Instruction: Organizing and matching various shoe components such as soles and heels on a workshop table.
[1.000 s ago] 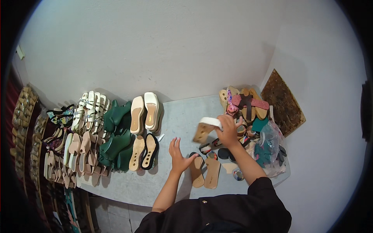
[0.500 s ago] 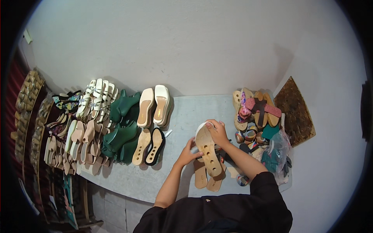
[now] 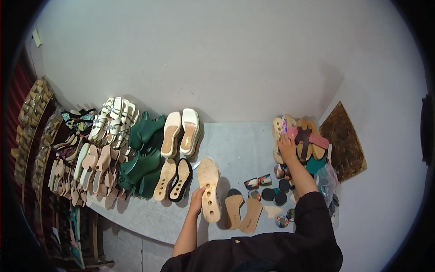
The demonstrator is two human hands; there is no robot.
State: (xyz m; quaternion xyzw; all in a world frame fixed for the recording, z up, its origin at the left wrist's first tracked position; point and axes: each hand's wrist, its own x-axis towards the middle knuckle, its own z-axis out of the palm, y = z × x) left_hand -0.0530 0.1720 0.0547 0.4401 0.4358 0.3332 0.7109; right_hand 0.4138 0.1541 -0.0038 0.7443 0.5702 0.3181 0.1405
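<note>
My left hand [image 3: 195,201] is closed on the edge of a tan wedge shoe sole [image 3: 209,181], held upright above the table with a row of round holes in its heel half. My right hand [image 3: 286,147] reaches to the far right pile, its fingers stretched over a tan sandal [image 3: 277,128] with a purple-pink patterned strap; the hand hides part of it. Beside that lies a pair of sandals with pink and dark brown straps [image 3: 302,140]. Two tan insoles [image 3: 250,216] lie near me, with multicoloured straps [image 3: 258,182] and dark rounded pieces [image 3: 274,196] beyond them.
Finished footwear lines the left: green shoes [image 3: 139,162], cream platform sandals [image 3: 189,131], white sandals [image 3: 113,120] and beige slides [image 3: 93,165]. Two bare soles [image 3: 165,180] stand before the cream pair. A clear plastic bag [image 3: 327,174] and a brown board [image 3: 343,140] are at right.
The sole has moved left, now in my left hand alone. My right hand has let go of it and moved to the sandals at the far right. The insoles and straps beneath are uncovered.
</note>
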